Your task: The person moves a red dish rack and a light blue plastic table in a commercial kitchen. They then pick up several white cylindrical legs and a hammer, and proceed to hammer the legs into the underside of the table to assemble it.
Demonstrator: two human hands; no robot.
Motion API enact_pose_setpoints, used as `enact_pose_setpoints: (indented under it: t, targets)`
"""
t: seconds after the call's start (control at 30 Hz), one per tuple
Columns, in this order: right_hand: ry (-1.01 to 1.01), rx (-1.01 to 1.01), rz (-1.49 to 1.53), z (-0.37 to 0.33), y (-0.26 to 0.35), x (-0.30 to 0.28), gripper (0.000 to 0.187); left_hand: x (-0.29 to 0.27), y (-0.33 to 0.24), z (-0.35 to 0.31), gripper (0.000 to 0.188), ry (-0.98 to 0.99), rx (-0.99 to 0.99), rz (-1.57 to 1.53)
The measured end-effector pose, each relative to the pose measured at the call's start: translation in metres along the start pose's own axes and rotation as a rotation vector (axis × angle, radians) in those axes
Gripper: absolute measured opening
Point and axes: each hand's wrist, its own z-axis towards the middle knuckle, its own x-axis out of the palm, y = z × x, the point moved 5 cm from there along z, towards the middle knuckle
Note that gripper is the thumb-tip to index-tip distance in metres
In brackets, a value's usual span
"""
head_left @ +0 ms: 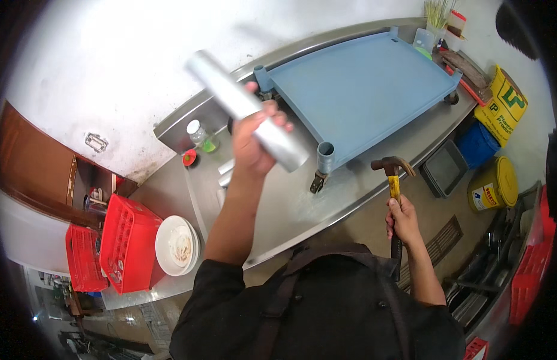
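My left hand [254, 135] is raised over the steel counter, its fingers wrapped round a silver metal tube [221, 84]. The tube is slanted, its upper end blurred. Off the counter's front edge, my right hand [403, 221] grips a claw hammer [394, 183] by its black and yellow handle, head up. A blue-grey plastic cart shelf [362, 90] with casters lies on the counter. Round sockets stand up at its corners; the nearest socket [325, 157] is open at the top, just right of the tube's lower end. More silver tubes [226, 174] lie partly hidden behind my left forearm.
Left on the counter are a glass jar [200, 137], a red lid [189, 158], stacked white bowls [177, 246] and a red plastic basket [125, 240]. Right of it stand a grey tub [444, 169], a yellow bucket [494, 183] and a yellow sack [502, 105]. A wall runs behind.
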Motion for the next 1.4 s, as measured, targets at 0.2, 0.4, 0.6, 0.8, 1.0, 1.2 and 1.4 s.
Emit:
enact_pose_setpoints:
  t: [0.2, 0.4, 0.6, 0.8, 1.0, 1.2, 1.4]
  targets:
    - [0.049, 0.045, 0.061, -0.003, -0.019, 0.014, 0.026, -0.038, 0.076, 0.04, 0.079, -0.303, -0.011, 0.293]
    - [0.049, 0.038, 0.104, -0.016, -0.032, 0.01, 0.027, -0.021, 0.111, 0.035, 0.066, -0.026, 0.027, 0.849]
    - [-0.071, 0.074, 0.115, -0.022, -0.049, -0.008, 0.03, -0.02, 0.128, 0.017, 0.045, 0.112, 0.096, 0.89]
    - [-0.061, 0.087, 0.146, -0.025, -0.048, -0.007, 0.029, -0.037, 0.133, 0.019, 0.046, 0.26, -0.074, 0.652]
    - [0.012, 0.051, 0.042, -0.026, -0.042, -0.001, 0.029, -0.036, 0.127, 0.023, 0.04, 0.274, -0.028, 0.843]
    - [0.064, 0.066, 0.047, -0.022, -0.044, 0.004, 0.028, -0.031, 0.126, 0.018, 0.035, 0.207, -0.105, 0.787]
    - [0.069, 0.066, 0.006, -0.021, -0.052, -0.002, 0.028, -0.038, 0.129, 0.022, 0.03, -0.182, 0.004, 0.87]
